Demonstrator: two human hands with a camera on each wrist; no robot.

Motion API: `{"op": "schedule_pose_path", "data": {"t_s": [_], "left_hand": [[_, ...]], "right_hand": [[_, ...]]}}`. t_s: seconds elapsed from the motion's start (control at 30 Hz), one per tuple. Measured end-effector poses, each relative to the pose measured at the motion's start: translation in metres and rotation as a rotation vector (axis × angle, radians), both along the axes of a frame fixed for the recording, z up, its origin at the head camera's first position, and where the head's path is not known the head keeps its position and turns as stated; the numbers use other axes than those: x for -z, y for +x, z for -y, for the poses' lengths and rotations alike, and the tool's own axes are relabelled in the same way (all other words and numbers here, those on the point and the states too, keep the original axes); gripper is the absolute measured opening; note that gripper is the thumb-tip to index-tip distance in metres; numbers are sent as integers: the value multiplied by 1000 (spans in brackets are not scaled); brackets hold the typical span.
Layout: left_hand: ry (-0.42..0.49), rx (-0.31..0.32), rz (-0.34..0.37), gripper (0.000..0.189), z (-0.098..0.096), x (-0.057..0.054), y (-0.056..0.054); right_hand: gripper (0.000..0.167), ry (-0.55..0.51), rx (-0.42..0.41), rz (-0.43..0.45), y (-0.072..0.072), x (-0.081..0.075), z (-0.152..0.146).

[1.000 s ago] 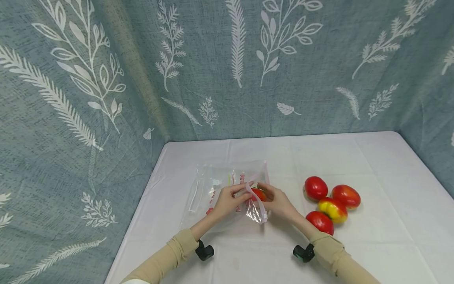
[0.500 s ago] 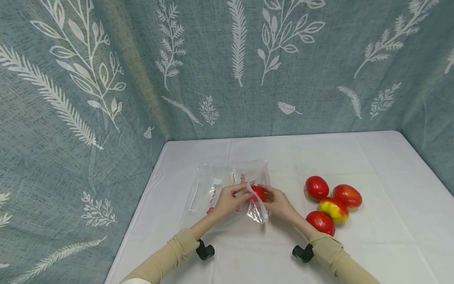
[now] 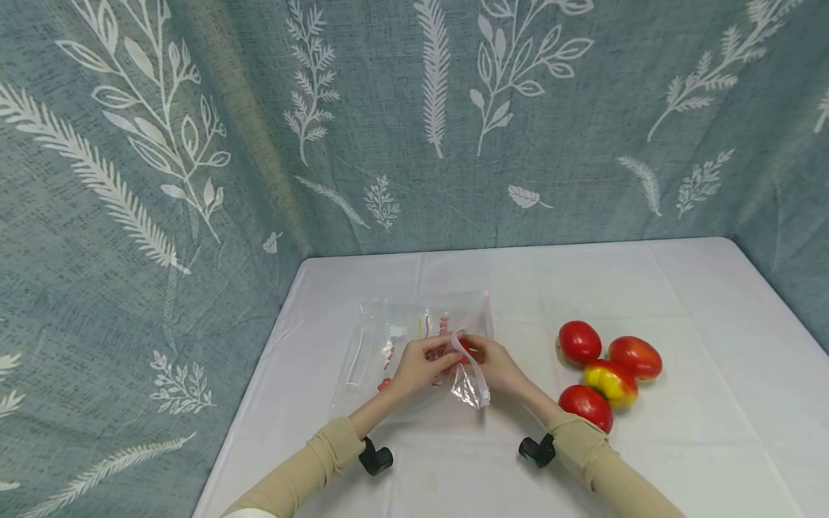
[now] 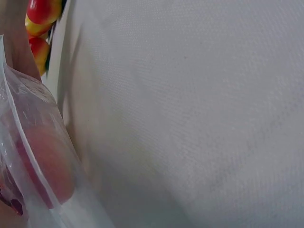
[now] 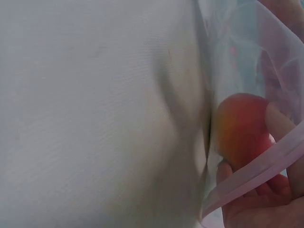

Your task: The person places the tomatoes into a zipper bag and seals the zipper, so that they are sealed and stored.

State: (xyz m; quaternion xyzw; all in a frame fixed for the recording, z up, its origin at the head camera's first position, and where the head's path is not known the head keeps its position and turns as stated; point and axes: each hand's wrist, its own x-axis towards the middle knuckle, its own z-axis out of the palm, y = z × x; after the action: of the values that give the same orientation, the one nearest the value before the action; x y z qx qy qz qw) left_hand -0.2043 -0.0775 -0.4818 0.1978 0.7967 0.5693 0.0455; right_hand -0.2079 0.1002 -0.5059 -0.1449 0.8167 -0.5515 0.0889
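A clear zip bag [image 3: 376,345] with red print and a pinkish zip edge lies on the table, its mouth toward the right. My left hand [image 3: 414,367] pinches the edge of that mouth between thumb and fingers. My right hand [image 3: 501,367] reaches in at the mouth, gripping a round red-orange fruit [image 5: 242,128]. In the right wrist view, the zip band crosses in front of this hand, and the fruit is inside the bag. Through the film in the left wrist view the fruit [image 4: 50,166] shows blurred. Fingers and film hide most of it in the head view.
Right of the hands, several fruits lie grouped: red ones [image 3: 579,342] and a ribbed yellow-red one [image 3: 611,383]. The white-covered table [image 3: 699,432] meets a blue-green leaf-patterned curtain [image 3: 401,201] at the back and sides. Black wrist cameras [image 3: 376,460] hang below both wrists.
My right hand has moved left, taking the fruit deeper into the bag's mouth, so less of the fruit shows. My left hand stays in place, holding the bag's edge.
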Motion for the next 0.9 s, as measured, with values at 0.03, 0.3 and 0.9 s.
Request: {"op": "schedule_pose_path", "data": {"t_s": [0.03, 0.3, 0.9], "left_hand": [[8, 4, -5, 39, 0, 0, 0], [11, 16, -16, 39, 1, 0, 2], [-23, -18, 83, 36, -5, -31, 14]], "right_hand": [[50, 3, 0, 1, 0, 0, 1], [49, 8, -10, 5, 0, -3, 1], [61, -28, 17, 25, 8, -13, -20]]}}
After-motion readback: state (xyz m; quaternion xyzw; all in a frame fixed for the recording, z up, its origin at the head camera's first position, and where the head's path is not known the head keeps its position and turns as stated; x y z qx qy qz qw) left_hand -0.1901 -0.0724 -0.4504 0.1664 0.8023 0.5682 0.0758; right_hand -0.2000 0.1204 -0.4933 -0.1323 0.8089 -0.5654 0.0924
